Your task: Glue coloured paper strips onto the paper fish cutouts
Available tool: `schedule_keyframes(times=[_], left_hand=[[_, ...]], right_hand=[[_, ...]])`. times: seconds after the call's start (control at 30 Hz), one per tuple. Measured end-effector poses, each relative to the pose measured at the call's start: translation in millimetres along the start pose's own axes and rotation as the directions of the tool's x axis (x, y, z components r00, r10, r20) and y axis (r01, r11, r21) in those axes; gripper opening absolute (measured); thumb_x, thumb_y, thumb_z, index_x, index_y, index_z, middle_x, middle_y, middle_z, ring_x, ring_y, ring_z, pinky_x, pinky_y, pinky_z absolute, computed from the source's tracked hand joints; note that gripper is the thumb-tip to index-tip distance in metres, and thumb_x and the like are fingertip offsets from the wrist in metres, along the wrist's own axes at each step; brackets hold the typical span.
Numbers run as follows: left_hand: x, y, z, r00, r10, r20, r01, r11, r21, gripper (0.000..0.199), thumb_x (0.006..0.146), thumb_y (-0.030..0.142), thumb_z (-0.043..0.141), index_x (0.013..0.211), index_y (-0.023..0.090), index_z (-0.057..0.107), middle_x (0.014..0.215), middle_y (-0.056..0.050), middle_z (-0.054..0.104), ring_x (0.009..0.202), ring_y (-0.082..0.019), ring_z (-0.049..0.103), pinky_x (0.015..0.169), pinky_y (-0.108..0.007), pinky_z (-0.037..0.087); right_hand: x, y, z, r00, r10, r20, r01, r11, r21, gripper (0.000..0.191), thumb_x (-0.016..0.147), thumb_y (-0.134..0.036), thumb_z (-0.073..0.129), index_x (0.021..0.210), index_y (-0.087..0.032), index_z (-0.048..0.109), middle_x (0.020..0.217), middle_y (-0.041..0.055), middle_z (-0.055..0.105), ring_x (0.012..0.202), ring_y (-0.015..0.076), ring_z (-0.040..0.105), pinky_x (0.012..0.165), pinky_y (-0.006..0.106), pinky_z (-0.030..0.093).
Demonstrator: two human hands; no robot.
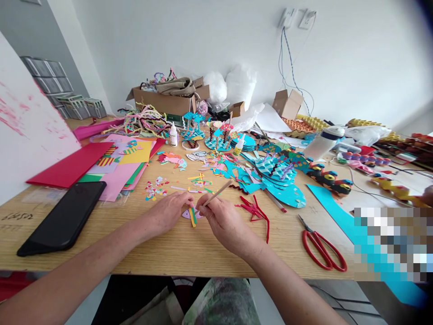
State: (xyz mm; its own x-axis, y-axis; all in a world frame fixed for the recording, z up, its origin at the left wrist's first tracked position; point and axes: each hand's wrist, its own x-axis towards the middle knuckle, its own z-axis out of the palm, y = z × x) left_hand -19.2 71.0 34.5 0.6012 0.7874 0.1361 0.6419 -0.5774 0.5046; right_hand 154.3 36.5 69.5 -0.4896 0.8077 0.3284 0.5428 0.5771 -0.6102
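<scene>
A small purple paper fish (186,214) lies on the table between my two hands, with green and yellow paper strips (193,219) across it. My left hand (171,208) is closed in a pinch at the upper end of these strips, its fingertips partly hidden. In my right hand (221,221) is a thin wooden stick (221,192), slanting up to the right, its lower tip close to the fish. Just beyond my hands lie narrow paper strips (199,182) and small coloured paper scraps (156,188).
Red-handled scissors (324,250) and red pipe cleaners (255,210) lie to the right. A black phone (64,219) and coloured paper sheets (71,164) are at left. Farther back stand glue bottles (173,135), blue paper pieces (284,187) and a cardboard box (162,101).
</scene>
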Motion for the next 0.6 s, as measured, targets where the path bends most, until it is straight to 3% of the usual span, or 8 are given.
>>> schedule_keyframes(times=[0.17, 0.6], left_hand=[[0.7, 2.0, -3.9, 1.0, 0.025, -0.013, -0.026, 0.998, -0.062, 0.032, 0.073, 0.003, 0.031, 0.093, 0.017, 0.053, 0.099, -0.006, 0.061, 0.098, -0.018, 0.053, 0.085, -0.034, 0.041], [4.6, 9.8, -12.6, 0.994, -0.09, 0.068, 0.095, 0.993, -0.076, 0.033, 0.071, 0.002, 0.031, 0.09, 0.018, 0.053, 0.098, -0.004, 0.062, 0.096, -0.016, 0.054, 0.084, -0.03, 0.041]], right_hand=[[10.2, 6.2, 6.3, 0.999, -0.029, 0.02, 0.029, 1.0, -0.005, 0.014, 0.085, -0.011, 0.04, 0.085, -0.017, 0.053, 0.081, 0.0052, 0.06, 0.075, 0.0149, 0.055, 0.066, 0.025, 0.041], [1.6, 2.4, 2.6, 0.998, -0.053, 0.031, 0.054, 0.998, -0.025, 0.016, 0.084, -0.011, 0.038, 0.082, -0.019, 0.051, 0.079, 0.0045, 0.06, 0.074, 0.0145, 0.056, 0.065, 0.025, 0.041]])
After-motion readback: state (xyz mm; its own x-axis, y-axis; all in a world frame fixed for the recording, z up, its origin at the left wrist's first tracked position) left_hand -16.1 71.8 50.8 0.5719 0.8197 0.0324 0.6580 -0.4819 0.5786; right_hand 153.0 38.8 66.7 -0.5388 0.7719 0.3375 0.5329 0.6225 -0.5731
